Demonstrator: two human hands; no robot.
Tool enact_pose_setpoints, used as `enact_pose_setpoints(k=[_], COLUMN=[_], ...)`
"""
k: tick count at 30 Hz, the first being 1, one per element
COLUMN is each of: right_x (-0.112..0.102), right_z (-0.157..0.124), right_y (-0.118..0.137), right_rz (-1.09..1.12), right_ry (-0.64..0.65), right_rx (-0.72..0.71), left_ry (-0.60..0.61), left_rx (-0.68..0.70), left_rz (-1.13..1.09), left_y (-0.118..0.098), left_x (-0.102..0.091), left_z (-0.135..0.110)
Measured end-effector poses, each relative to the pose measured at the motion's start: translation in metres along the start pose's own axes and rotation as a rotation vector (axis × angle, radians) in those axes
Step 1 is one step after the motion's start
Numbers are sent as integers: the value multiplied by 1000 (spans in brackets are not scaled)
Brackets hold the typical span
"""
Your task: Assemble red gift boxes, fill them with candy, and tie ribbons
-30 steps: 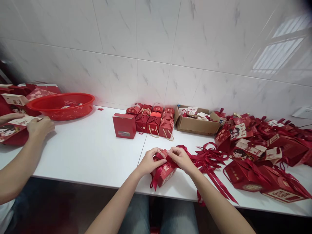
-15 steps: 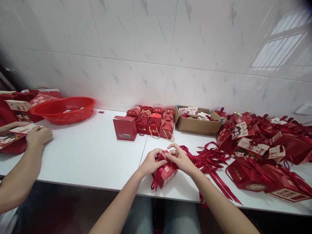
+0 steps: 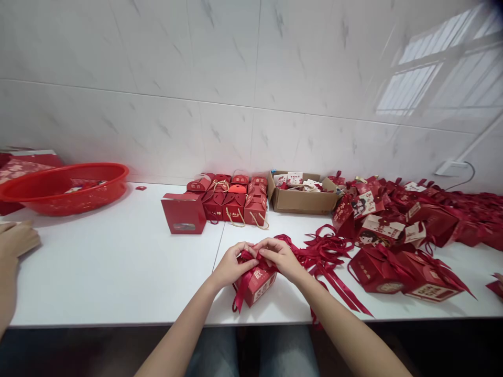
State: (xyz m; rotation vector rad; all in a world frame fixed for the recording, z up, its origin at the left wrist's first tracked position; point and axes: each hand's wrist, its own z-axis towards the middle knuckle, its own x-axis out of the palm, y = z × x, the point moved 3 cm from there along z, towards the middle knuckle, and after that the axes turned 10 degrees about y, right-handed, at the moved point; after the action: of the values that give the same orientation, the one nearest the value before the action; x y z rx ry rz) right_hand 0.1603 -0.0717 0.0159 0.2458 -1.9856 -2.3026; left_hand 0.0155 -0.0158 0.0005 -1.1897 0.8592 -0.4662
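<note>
A small red gift box (image 3: 259,286) with pale lettering sits at the table's front edge, between my hands. Dark red ribbon (image 3: 244,289) lies over its top, and one end hangs down the box's left side. My left hand (image 3: 232,266) pinches the ribbon above the box. From the other side, my right hand (image 3: 280,257) grips the same ribbon, with thumb and fingers close to the left fingertips. The fingers partly cover the ribbon, so its knot or loop is hard to make out. Loose cut ribbons (image 3: 328,256) lie just right of my right hand.
Several small red boxes (image 3: 233,204) stand in rows by the wall, near a cardboard box (image 3: 304,201) of cards. Finished-looking ribboned boxes (image 3: 381,269) crowd the right. A red plastic basin (image 3: 70,196) stands left, near another person's hand (image 3: 18,242).
The view has swung to the right. My right fingers have closed in on the ribbon. At left, the other person's hand and box have shifted mostly out of view.
</note>
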Motion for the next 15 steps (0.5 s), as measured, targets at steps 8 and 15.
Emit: enact_pose_setpoints(k=[8,15], right_x=[-5,-15], right_z=[-1,2], right_y=[3,9], right_rz=[-59,-188], right_ry=[106,93], right_rx=[4,-12], left_ry=[47,24], left_rx=[-5,10], left_rz=[29,61], left_y=[-2,-2], left_x=[1,-5], left_z=[3,2])
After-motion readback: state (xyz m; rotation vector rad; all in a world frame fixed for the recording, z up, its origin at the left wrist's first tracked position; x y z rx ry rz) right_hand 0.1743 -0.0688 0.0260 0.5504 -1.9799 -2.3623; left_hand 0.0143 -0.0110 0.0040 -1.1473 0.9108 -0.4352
